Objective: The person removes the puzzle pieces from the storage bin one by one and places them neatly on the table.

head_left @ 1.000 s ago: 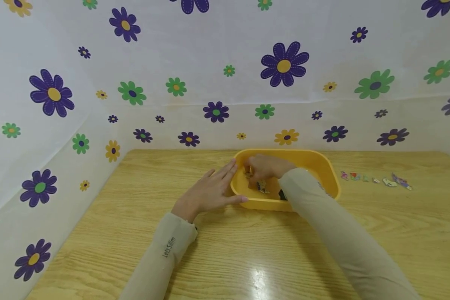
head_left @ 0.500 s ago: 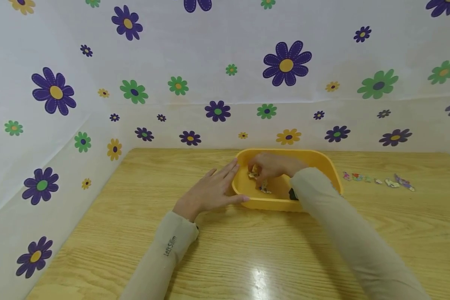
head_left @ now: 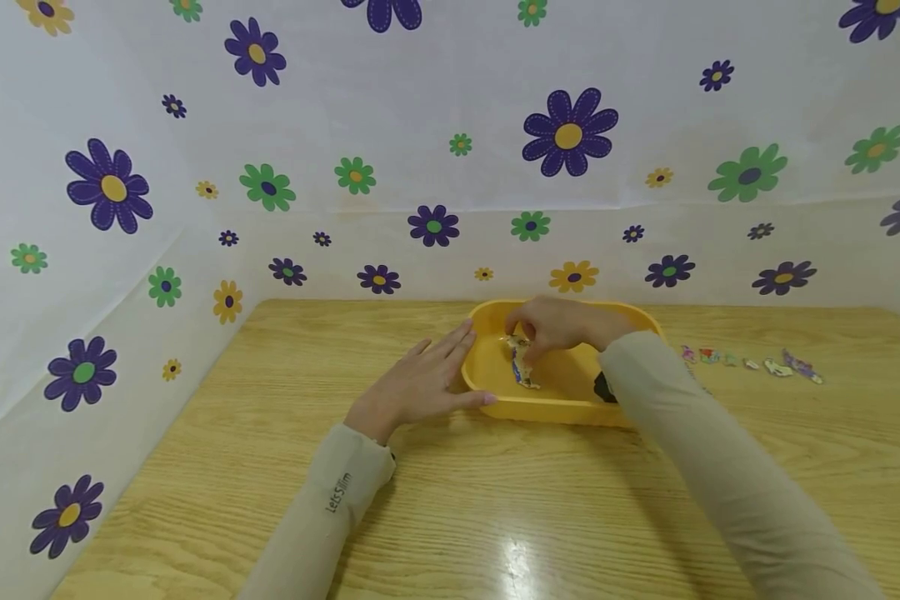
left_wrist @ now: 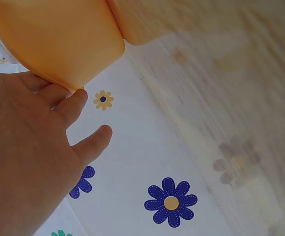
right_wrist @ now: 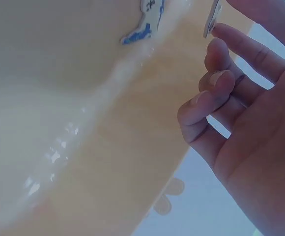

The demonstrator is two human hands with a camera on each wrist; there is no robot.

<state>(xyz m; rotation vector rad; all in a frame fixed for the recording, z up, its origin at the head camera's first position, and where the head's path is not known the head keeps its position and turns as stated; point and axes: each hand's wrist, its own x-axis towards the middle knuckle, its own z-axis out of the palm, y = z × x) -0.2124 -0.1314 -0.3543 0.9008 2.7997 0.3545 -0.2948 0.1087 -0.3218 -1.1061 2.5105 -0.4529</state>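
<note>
A yellow plastic basin (head_left: 555, 410) stands on the wooden table. My left hand (head_left: 412, 387) rests against its left end, fingers stretched out along the rim; the left wrist view shows those fingers touching the basin's outer wall (left_wrist: 59, 39). Inside the basin, my right hand (head_left: 562, 323) pinches a thin flat cutout piece (right_wrist: 212, 19) between thumb and fingers, seen edge-on in the right wrist view. Just below that hand, a second flat cutout with blue patches (head_left: 523, 373) lies on the basin floor. What is printed on either piece is too small to tell.
Several small colourful cutouts (head_left: 708, 357) lie in a row on the table, right of the basin. Beside the right cuff is a dark object (head_left: 604, 387). White flowered cloth (head_left: 390, 100) hangs behind the table (head_left: 307, 350) and along its left side.
My right hand has lifted slightly and moved right inside the basin, with the pinched cutout in it. The left hand keeps its place on the rim.
</note>
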